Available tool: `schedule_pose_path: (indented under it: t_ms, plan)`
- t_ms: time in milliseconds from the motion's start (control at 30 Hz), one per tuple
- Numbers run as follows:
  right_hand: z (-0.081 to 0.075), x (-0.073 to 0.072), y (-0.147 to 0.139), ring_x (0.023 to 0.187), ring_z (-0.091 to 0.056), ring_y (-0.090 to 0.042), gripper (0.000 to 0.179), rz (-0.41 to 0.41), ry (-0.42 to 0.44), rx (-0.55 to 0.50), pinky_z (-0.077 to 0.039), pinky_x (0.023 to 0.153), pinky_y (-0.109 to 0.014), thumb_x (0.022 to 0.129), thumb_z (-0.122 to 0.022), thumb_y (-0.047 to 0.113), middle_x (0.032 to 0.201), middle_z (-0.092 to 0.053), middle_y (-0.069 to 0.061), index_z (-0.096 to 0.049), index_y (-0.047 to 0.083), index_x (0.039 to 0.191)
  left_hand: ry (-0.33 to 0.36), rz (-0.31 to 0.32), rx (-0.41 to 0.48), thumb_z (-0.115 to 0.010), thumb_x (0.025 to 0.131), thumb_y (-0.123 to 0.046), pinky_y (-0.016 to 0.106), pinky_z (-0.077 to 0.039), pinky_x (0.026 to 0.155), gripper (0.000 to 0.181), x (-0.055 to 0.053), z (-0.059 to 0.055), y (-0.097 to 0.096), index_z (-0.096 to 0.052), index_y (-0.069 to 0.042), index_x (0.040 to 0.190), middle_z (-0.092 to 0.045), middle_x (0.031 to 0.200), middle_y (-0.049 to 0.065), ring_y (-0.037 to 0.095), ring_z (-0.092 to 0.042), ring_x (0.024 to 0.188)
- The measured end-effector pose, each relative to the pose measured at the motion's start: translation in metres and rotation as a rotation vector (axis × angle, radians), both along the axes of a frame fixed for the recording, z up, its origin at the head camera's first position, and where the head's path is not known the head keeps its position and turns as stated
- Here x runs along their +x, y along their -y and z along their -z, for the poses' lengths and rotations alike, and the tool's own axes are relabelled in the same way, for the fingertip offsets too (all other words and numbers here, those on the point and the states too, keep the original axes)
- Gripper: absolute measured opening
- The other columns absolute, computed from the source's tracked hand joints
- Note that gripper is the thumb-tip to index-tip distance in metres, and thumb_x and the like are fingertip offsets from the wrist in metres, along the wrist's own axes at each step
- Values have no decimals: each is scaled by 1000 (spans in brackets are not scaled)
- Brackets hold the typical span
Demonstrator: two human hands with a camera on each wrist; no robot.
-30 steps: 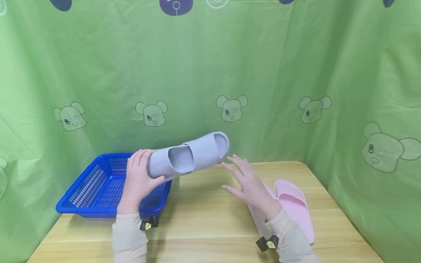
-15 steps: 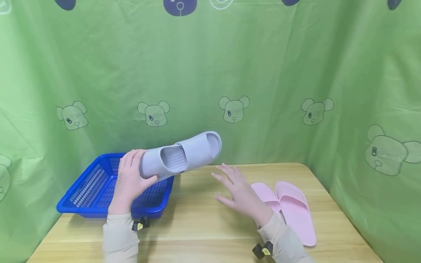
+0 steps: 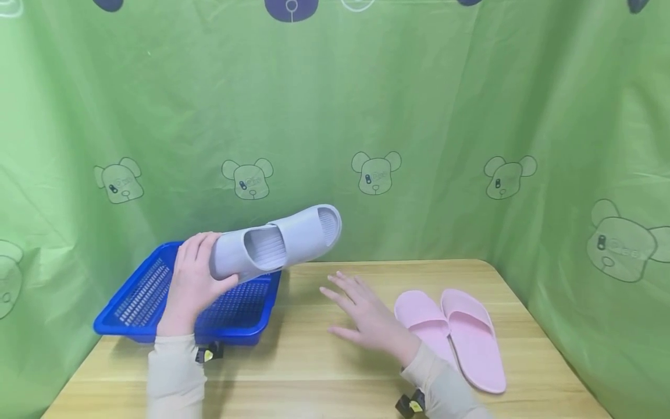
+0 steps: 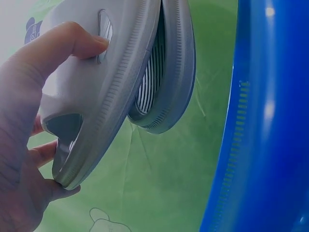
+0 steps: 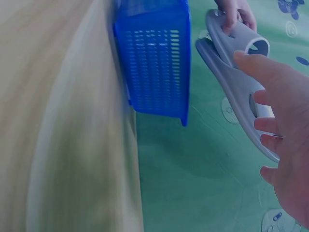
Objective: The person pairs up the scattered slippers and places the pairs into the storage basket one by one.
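Observation:
My left hand grips a pair of grey slippers at one end, thumb on the near side, fingers over the top. In the left wrist view the two grey slippers lie sole against sole, splayed apart at one end. They are held up over the blue basket, their far end reaching right of its rim. My right hand hovers over the table to the right of the basket, fingers spread and holding nothing. In the right wrist view the slippers appear beyond its fingers.
A pair of pink slippers lies side by side on the wooden table, right of my right hand. The basket stands at the table's left side. Green patterned curtain encloses the back and both sides.
My left hand has carried the grey slippers left, farther over the basket. My right hand has shifted left and slightly down, uncovering more of the pink slippers.

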State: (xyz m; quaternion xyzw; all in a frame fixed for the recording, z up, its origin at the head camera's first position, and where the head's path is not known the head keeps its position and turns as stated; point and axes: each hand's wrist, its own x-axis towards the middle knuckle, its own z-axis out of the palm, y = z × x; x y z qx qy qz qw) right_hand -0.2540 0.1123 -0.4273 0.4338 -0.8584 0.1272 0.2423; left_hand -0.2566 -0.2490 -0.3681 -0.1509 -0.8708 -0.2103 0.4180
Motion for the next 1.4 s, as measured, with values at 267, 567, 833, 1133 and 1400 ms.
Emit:
schedule_pose_path:
  t_ms: [267, 567, 833, 1133, 1400]
  plan:
    - [8, 4, 15, 146, -31, -33, 79, -54, 19, 80, -29, 118, -51, 87, -61, 56, 158, -30, -12, -36, 17, 151, -17, -11, -34, -84, 55, -31, 57, -35, 105, 82, -1, -3, 11, -55, -6, 127, -55, 127, 19, 41, -44, 123]
    - [11, 5, 30, 147, -28, -33, 78, -95, 62, 166, -26, 119, -50, 91, -47, 64, 161, -25, -11, -27, 24, 154, 6, -34, -72, -86, 54, -28, 56, -35, 104, 83, -1, -5, 25, -55, -5, 127, -55, 126, 20, 40, -44, 121]
    - [9, 6, 44, 149, -26, -31, 78, -131, 47, 196, -23, 121, -48, 91, -48, 65, 162, -23, -10, -25, 25, 154, 4, -39, -122, -85, 55, -28, 58, -35, 102, 82, 1, -8, 36, -55, -4, 127, -55, 125, 21, 42, -46, 118]
    - [8, 7, 58, 150, -24, -29, 80, -170, 5, 253, -24, 121, -47, 91, -45, 67, 161, -26, -12, -22, 26, 156, -19, -43, -161, -84, 53, -31, 62, -34, 99, 82, 1, -11, 52, -56, -4, 126, -55, 125, 20, 42, -46, 115]
    - [11, 4, 69, 152, -17, -28, 82, -209, 7, 324, -19, 123, -45, 91, -42, 69, 164, -17, -10, -16, 28, 157, -26, -38, -186, -82, 54, -32, 59, -35, 96, 82, 2, -11, 62, -55, -3, 125, -55, 123, 21, 42, -46, 114]
